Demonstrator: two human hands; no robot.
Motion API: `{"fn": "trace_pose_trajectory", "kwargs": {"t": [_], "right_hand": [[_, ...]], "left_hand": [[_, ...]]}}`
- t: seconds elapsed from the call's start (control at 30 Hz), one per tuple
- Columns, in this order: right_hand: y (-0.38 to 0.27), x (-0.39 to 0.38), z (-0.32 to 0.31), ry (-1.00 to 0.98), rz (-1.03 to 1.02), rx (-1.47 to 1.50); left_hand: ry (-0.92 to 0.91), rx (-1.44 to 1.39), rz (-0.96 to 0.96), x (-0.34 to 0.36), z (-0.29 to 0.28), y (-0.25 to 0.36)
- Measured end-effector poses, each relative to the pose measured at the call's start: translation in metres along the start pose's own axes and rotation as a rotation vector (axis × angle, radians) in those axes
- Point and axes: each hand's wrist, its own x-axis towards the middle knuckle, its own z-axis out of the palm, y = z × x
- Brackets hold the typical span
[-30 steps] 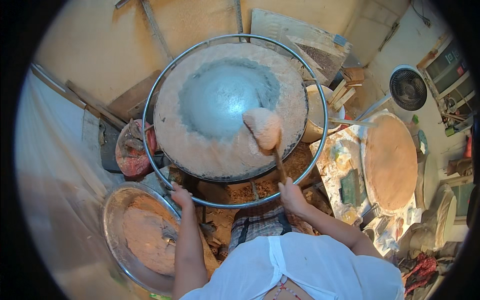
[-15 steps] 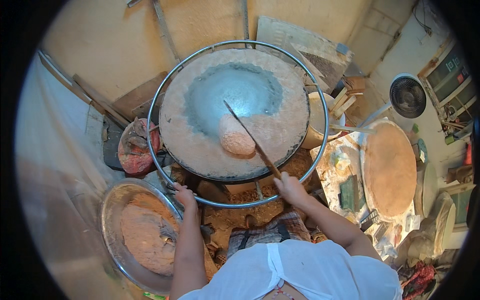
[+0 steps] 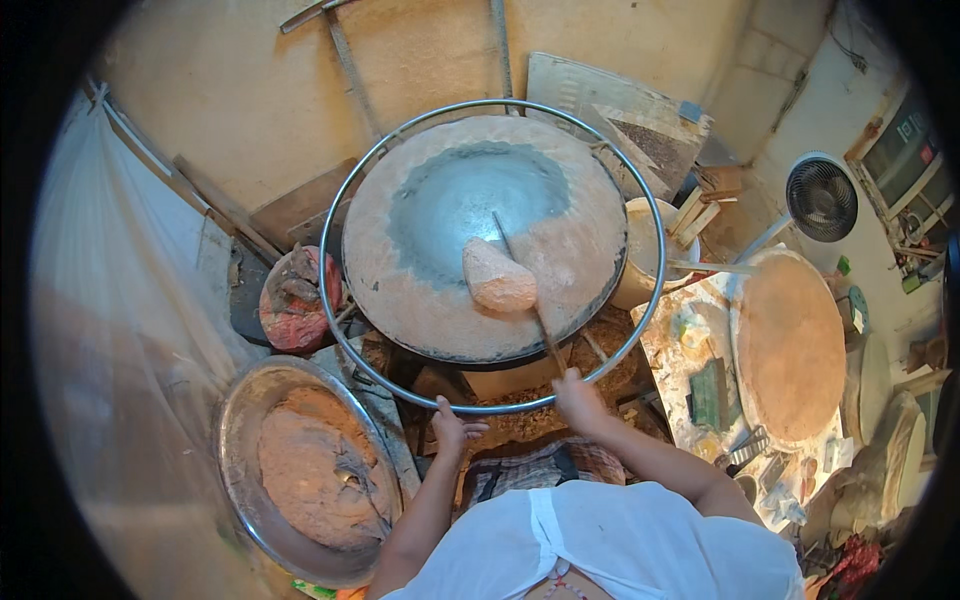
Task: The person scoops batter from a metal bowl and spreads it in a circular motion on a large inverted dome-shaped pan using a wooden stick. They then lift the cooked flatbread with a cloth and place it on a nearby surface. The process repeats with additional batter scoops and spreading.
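A round griddle (image 3: 410, 310) carries a pinkish-tan coating around a shiny blue-grey middle (image 3: 450, 200). A lump of pinkish dough (image 3: 498, 288) rests toward its front, over a long thin scraper (image 3: 548, 335). My right hand (image 3: 582, 408) is closed on the scraper's handle near the front of a steel ring (image 3: 654, 240) that surrounds the griddle. My left hand (image 3: 452, 430) is just at or below the ring's front edge, fingers apart; whether it touches the ring is unclear.
A steel basin (image 3: 228, 450) of tan mixture sits front left, a red sack (image 3: 290, 305) behind it. A pale bucket (image 3: 640, 285) is behind the griddle's right side. Farther right are a cluttered board (image 3: 670, 370), a coated disc (image 3: 785, 350) and a fan (image 3: 820, 200). Plastic sheeting (image 3: 130, 350) hangs left.
The lump and scraper have moved from the griddle's right front toward the middle front. My left hand has loosened its grip and moved rightward along the ring. The camera view has shifted slightly.
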Motion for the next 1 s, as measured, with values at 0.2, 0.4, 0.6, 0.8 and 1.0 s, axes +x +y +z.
{"fn": "trace_pose_trajectory", "kwargs": {"t": [0.2,0.4,0.6,0.8,1.0], "right_hand": [[-0.036,0.02,-0.06,0.056,-0.061,0.057],[-0.052,-0.024,-0.017,0.021,0.113,0.162],[-0.018,0.002,-0.058,0.098,0.019,0.117],[-0.049,-0.004,-0.025,0.057,0.02,0.118],[-0.006,-0.016,-0.033,0.134,-0.036,0.13]], "left_hand": [[-0.385,0.256,-0.226,-0.028,0.002,0.003],[0.126,-0.051,0.144,0.021,-0.044,0.003],[-0.141,0.149,-0.172,-0.001,-0.009,-0.005],[-0.546,0.356,-0.387,-0.024,0.03,0.0],[-0.229,0.246,-0.327,-0.004,-0.029,0.017]]}}
